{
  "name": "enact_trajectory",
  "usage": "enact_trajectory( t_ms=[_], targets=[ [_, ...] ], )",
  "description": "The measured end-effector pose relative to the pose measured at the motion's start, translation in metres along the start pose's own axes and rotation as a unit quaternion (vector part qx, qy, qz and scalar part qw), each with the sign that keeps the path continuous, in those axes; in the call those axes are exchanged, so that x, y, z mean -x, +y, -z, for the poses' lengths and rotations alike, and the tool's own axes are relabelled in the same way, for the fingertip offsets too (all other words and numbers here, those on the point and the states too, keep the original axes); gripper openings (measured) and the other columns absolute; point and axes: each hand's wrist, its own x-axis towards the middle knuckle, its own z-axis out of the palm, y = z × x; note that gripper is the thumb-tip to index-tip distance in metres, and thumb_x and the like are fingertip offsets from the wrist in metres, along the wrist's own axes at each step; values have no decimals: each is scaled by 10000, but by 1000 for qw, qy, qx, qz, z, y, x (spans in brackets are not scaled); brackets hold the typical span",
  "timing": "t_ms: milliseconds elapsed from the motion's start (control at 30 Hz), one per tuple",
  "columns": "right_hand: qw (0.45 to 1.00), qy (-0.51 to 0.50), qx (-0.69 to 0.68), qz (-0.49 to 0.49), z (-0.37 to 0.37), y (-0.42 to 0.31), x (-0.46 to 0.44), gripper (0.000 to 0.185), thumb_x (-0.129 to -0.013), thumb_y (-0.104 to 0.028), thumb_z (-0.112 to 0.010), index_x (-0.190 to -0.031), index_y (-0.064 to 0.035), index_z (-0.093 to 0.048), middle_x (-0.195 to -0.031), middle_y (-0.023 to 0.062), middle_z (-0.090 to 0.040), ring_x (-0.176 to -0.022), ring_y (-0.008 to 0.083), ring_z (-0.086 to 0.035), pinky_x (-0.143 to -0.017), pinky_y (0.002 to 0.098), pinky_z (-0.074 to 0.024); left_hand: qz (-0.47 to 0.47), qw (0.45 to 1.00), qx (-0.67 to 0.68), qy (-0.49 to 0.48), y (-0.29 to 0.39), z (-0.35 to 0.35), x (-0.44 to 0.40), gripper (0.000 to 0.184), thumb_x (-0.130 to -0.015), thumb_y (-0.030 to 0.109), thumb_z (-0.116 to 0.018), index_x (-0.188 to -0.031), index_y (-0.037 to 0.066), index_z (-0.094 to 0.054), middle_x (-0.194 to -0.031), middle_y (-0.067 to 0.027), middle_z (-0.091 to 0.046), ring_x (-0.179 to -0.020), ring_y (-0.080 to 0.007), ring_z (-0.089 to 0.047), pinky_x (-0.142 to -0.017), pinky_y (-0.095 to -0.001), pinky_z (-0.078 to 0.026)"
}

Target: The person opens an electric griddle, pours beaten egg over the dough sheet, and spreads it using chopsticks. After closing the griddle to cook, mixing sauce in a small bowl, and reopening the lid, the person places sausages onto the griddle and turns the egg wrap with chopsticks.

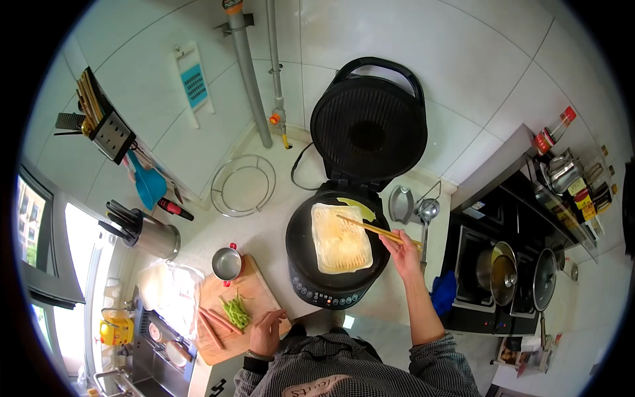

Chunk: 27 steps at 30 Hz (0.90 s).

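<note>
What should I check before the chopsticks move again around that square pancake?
1. Lid out of the way: ok, it stands open behind the pan.
2. Pancake inside the pan: ok, no edge hangs over the rim.
3. Chopsticks held well: ok, they are in the right hand's grip, with the tips over the pancake.
4. Left hand away from the pan: ok, it is by the edge of the cutting board.
5. Pancake's underside browned: cannot tell, it is hidden.
6. Pan hot or cool: cannot tell from a picture, so keep your fingers off.
</note>
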Motion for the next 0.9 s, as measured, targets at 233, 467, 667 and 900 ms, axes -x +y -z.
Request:
enact_trajectory(
  t_ms=[233, 467, 667, 900],
  targets=[
    [999, -41, 12, 17, -46, -25, 15, 243, -962, -204, -530, -962, 33, -584, -995, 221, -645, -974, 380, -650, -909, 395, -549, -4, 1000, 0, 2, 0, 0, 0, 267, -846, -35, -485, -1054, 11, -647, -880, -128, -665, -755, -245, -658, -696, -324, -529],
    [965, -128, 229, -8, -14, -11, 39, 286, -976, -239, -499, -970, 37, -572, -992, 199, -641, -914, 354, -673, -838, 397, -572, 0, 1000, 0, 2, 2, 2, 1, 272, -847, -38, -481, -1054, 18, -648, -895, -126, -669, -763, -244, -659, -701, -322, -529],
    [936, -127, 328, 1, 17, 24, 65, 240, -979, -190, -508, -988, 37, -586, -964, 148, -654, -847, 243, -679, -790, 326, -559, 3, 1000, 1, -1, -2, 0, 3, 273, -847, -39, -482, -1055, 21, -648, -900, -124, -671, -767, -244, -661, -699, -318, -528],
    [913, -79, 399, 31, 35, -30, 79, 255, -977, -252, -509, -951, -13, -594, -898, 105, -651, -773, 193, -661, -689, 281, -535, -6, 1000, 1, -13, -7, -2, 1, 264, -843, -35, -485, -1045, 12, -648, -892, -131, -667, -760, -250, -659, -694, -328, -525]
  ],
)
